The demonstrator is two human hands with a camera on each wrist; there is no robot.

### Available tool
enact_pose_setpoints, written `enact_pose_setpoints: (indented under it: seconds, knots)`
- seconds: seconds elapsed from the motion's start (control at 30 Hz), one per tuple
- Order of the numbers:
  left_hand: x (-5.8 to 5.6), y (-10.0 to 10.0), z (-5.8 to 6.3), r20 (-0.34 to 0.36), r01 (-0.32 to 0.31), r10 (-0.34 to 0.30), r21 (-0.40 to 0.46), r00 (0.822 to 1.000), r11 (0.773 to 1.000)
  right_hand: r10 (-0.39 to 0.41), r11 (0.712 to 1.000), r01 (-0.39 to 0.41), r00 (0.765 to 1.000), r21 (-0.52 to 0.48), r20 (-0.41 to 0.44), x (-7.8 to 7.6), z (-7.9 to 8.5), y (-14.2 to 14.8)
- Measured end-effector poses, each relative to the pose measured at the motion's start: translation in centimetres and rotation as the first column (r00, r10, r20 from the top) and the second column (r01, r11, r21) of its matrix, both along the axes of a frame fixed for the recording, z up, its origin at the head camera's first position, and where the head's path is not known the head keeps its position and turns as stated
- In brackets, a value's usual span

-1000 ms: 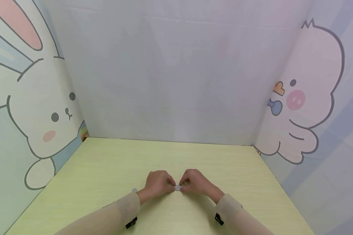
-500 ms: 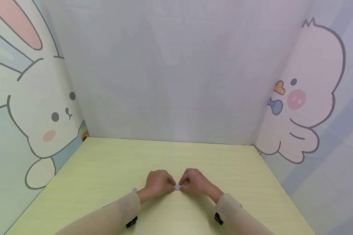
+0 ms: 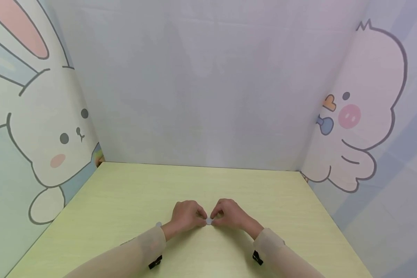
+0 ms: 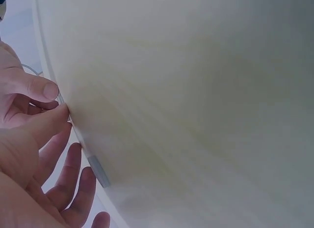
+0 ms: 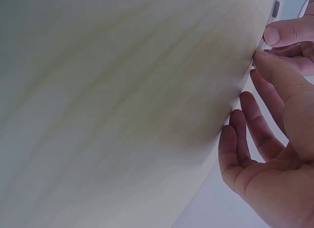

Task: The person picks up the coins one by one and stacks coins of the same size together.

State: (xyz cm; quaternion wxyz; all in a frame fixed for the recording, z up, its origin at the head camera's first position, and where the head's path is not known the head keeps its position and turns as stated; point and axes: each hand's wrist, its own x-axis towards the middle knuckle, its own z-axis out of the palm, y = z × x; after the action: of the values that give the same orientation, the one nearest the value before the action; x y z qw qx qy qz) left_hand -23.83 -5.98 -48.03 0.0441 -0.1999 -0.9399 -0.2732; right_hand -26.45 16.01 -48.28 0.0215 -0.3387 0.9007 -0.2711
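A small round grey disc [image 3: 209,221] is at the table's middle, between my two hands. My left hand [image 3: 188,214] pinches its left edge with thumb and forefinger. On the opposite edge, the thumb and forefinger of my right hand [image 3: 230,214] do the same. From the left wrist, the thumbs nearly meet at the tabletop, and the other fingers [image 4: 71,169] of my left hand are loosely bent. In the right wrist view the disc is mostly covered by the fingertips. A second grey disc [image 3: 158,224] lies beside my left wrist, partly behind the sleeve.
The pale yellow wooden table [image 3: 201,185] runs back to a plain light curtain [image 3: 201,88]. Printed cloth walls stand at both sides, with a rabbit [image 3: 52,143] on the left and a chick [image 3: 365,112] on the right. Black straps [image 3: 155,262] hang under the sleeves.
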Motion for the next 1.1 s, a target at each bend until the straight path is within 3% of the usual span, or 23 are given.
enact_pose_setpoints:
  seconds: [0.63, 1.1]
  knots:
    - [0.05, -0.08, -0.04, -0.009, 0.010, -0.010, -0.002, 1.000, 1.000, 0.001, 1.000, -0.001, 1.000, -0.001, 0.002, -0.09, -0.05, -0.22]
    - [-0.23, 0.03, -0.10, -0.003, 0.024, -0.024, -0.009, 1.000, 1.000, -0.015, 1.000, 0.015, 0.998, -0.003, 0.056, -0.11, 0.42, -0.49]
